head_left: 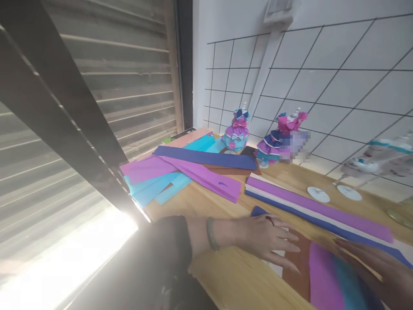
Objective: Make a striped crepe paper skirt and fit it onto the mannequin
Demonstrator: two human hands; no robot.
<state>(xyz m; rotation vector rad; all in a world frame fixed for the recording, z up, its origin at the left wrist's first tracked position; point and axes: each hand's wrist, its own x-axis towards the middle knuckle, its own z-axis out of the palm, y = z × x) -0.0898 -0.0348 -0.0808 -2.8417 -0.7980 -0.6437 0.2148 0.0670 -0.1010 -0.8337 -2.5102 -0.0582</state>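
The sheets (323, 275) lie under and between the left hand (266, 237), fingers splayed, and the right hand (385, 267), blurred, its grip unclear; the two are apart. Just beyond both, the strips (318, 207) could skew if a fingertip caught them.

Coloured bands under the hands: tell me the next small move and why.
Probably smooth the purple band with the right hand while the left hand steadies the brown band. The left hand spreads over the brown band, the right hand is over the teal band, and the purple one lies between; whether the right hand touches is too blurred to tell.
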